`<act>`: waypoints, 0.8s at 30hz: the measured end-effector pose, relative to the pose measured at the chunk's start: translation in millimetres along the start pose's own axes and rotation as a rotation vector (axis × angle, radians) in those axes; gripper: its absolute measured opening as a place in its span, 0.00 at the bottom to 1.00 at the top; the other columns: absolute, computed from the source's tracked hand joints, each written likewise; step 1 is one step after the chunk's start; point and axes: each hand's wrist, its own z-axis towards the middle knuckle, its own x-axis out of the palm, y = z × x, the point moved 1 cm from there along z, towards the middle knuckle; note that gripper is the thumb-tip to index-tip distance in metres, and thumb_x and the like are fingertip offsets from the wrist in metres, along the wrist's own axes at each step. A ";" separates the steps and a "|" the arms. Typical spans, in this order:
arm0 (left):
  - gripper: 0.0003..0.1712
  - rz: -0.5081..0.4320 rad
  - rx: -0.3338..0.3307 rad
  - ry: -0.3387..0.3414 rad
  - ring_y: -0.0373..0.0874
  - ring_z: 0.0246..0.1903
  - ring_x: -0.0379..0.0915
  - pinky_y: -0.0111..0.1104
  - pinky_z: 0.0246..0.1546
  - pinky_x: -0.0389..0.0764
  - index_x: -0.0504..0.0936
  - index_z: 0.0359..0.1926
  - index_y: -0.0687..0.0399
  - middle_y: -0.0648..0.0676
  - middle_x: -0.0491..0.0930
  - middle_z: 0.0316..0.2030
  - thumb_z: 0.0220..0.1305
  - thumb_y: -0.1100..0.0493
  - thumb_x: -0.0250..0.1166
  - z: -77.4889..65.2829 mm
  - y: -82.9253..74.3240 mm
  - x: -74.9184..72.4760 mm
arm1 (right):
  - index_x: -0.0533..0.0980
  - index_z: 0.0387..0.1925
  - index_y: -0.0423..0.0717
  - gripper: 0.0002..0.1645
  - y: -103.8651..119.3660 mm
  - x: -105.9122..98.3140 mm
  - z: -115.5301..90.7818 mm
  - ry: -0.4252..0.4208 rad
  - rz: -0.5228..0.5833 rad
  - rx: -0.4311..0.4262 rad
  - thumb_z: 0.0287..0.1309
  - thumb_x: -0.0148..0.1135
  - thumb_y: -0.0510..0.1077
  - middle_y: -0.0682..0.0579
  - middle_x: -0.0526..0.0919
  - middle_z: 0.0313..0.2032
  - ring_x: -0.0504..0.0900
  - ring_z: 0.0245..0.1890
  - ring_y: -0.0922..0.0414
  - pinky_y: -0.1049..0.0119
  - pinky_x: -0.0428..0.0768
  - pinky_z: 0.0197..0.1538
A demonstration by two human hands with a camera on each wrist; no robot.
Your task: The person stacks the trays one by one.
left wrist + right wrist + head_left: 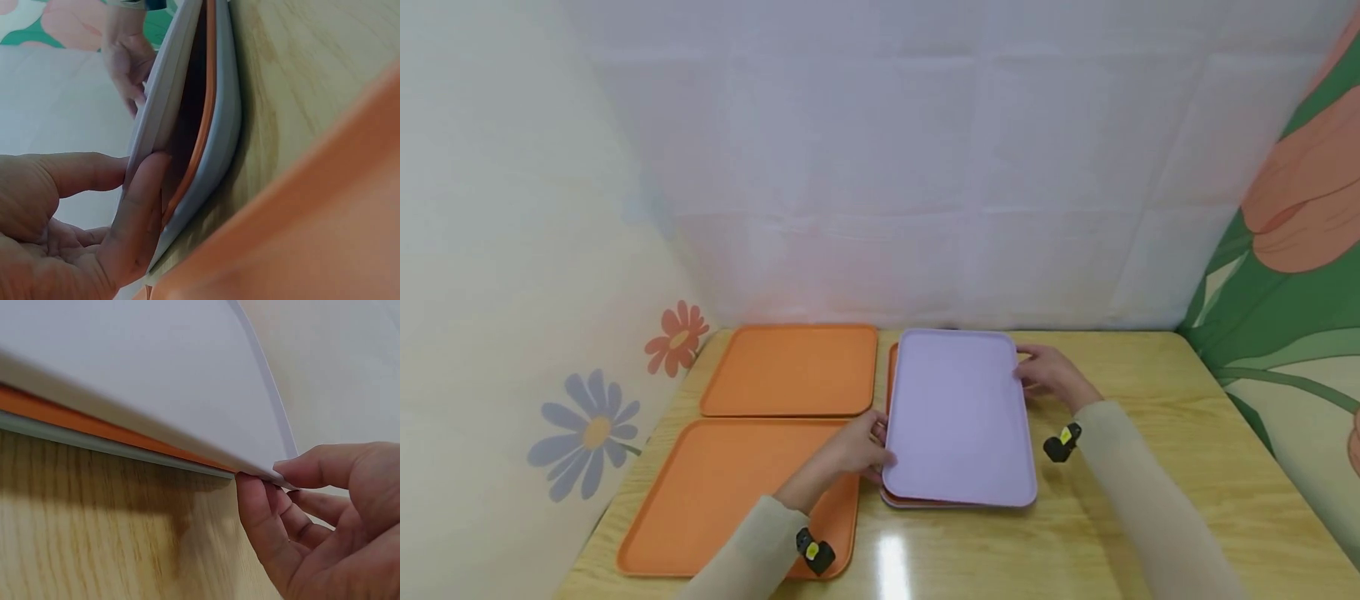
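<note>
A light purple rectangular tray (958,417) lies tilted over a small stack in the head view. My left hand (859,446) pinches its left rim, thumb on top and fingers below. Over at the far right corner, my right hand (1051,375) pinches the same tray's rim. Beneath it, an orange tray (201,134) rests on a grey-blue tray (226,119). In the left wrist view a dark gap separates the purple tray from the orange one. The right wrist view shows the purple tray (156,369) close over the orange edge (94,423), fingertips right at the corner.
Two more orange trays lie on the wooden table (1120,517) to the left, a back one (793,371) and a front one (730,492) under my left forearm. A white cloth wall (880,167) stands behind the table. Flower-patterned panels (1292,333) flank both sides.
</note>
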 end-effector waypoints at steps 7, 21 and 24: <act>0.35 0.041 -0.002 -0.026 0.48 0.23 0.77 0.40 0.23 0.86 0.65 0.60 0.74 0.60 0.70 0.37 0.51 0.80 0.69 0.0 1.6 4.7 | 0.58 0.75 0.34 0.42 1.6 2.2 9.4 0.025 -0.058 -0.017 0.59 0.56 0.30 0.35 0.80 0.50 0.82 0.39 0.52 0.56 0.86 0.46; 0.30 0.131 0.025 -0.061 0.48 0.25 0.79 0.39 0.23 0.86 0.68 0.54 0.76 0.59 0.72 0.32 0.49 0.81 0.68 -0.8 -0.9 9.8 | 0.63 0.72 0.32 0.38 1.8 8.1 14.3 0.015 -0.078 -0.059 0.57 0.56 0.28 0.42 0.80 0.39 0.81 0.31 0.55 0.59 0.85 0.42; 0.29 0.144 0.025 -0.063 0.48 0.25 0.79 0.39 0.23 0.86 0.69 0.54 0.76 0.59 0.72 0.33 0.49 0.81 0.68 -1.5 -0.8 10.4 | 0.62 0.72 0.30 0.37 1.8 8.8 14.0 0.020 -0.103 -0.057 0.60 0.56 0.28 0.41 0.79 0.41 0.82 0.33 0.53 0.57 0.85 0.44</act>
